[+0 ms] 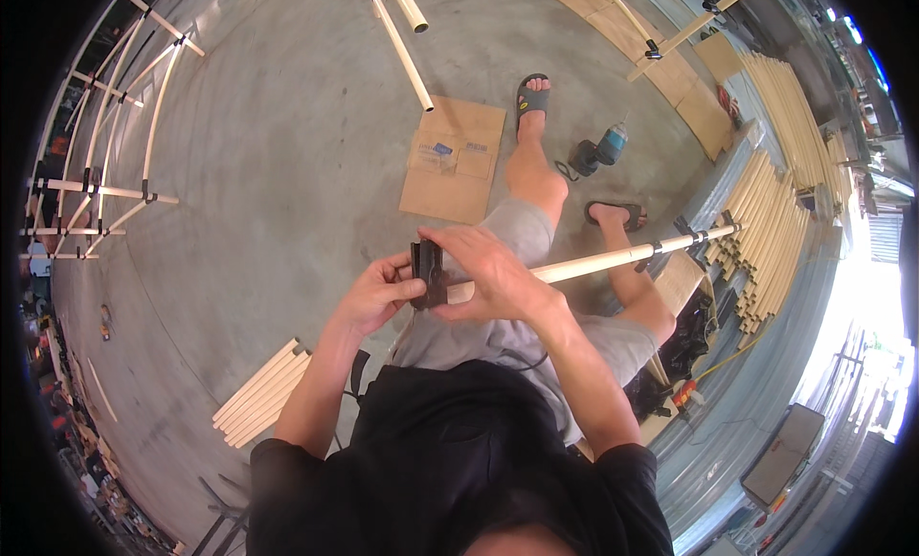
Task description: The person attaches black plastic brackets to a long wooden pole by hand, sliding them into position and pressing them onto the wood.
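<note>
A cream-coloured pipe (pixel 593 263) lies across my lap, slanting up to the right, with black pipe joints (pixel 704 237) near its far end. At its near end is a black pipe joint (pixel 428 274) with a grooved, open-sided shape. My left hand (pixel 375 296) pinches this joint from the left between thumb and fingers. From the right, my right hand (pixel 493 277) closes over the joint and the pipe end, its fingers along the top and thumb below. How far the pipe sits in the joint is hidden by my right hand.
A flattened cardboard piece (pixel 445 200) lies on the floor ahead, with a cordless drill (pixel 598 152) to its right. Cut pipes (pixel 263 393) lie at left. Pipe frames (pixel 105 189) stand far left. Stacked pipes (pixel 766 240) and a black plastic bag (pixel 691 341) are at right.
</note>
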Demonstrator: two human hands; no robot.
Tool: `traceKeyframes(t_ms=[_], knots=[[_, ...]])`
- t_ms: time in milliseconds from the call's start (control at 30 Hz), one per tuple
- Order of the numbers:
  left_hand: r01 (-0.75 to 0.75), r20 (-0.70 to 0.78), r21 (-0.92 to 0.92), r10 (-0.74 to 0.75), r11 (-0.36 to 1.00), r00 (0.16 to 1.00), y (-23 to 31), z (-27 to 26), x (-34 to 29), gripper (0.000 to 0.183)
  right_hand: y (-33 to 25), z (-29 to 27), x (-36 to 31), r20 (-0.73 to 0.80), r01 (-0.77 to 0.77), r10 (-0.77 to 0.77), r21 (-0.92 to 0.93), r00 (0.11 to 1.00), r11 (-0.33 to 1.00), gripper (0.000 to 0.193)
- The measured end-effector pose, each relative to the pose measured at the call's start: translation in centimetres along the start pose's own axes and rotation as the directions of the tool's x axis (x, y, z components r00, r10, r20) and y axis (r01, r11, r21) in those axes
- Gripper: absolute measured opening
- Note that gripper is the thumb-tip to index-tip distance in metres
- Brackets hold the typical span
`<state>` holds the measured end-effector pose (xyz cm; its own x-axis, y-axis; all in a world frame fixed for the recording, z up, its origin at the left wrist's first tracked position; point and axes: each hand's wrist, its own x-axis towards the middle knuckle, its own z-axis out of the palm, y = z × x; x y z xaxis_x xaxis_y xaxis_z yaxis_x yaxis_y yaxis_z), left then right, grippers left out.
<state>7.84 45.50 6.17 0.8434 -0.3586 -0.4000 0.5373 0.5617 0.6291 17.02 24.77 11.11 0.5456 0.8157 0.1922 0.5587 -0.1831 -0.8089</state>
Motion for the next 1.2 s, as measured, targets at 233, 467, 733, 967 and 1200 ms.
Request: traceKeyframes(t_ms=[233,467,733,967,1200], knots=[[-0.032,0.002,-0.018,0.032,0.999,0.999,-0.5,-0.3,0.0,0.061,-0.2,-0.1,0.3,0.048,-0.039,0.038,0.01,0.998,0.999,0.084],[-0.066,-0.004,-0.036,0.066,0.997,0.998,-0.8,0.1,0.0,0.059,-0.4,0.4,0.3,0.004,0.0,0.0,-0.006,1.0,1.0,0.077],[-0.102,0.064,-0.022,0.103,0.995,0.993,-2.3,-1.2,0.1,0.057,-0.8,1.0,0.8,-0.001,0.127,-0.131,-0.216,0.991,0.968,0.068],[-0.103,0.078,-0.101,0.111,0.99,0.991,-4.6,-2.9,0.3,0.058,-0.8,1.2,1.1,0.123,0.193,-0.16,-0.339,0.979,0.921,0.068],[-0.043,0.146,0.0,0.043,0.999,0.988,-3.5,-3.2,0.2,0.054,-0.7,1.1,1.3,0.247,0.229,-0.132,-0.422,0.96,0.877,0.065]])
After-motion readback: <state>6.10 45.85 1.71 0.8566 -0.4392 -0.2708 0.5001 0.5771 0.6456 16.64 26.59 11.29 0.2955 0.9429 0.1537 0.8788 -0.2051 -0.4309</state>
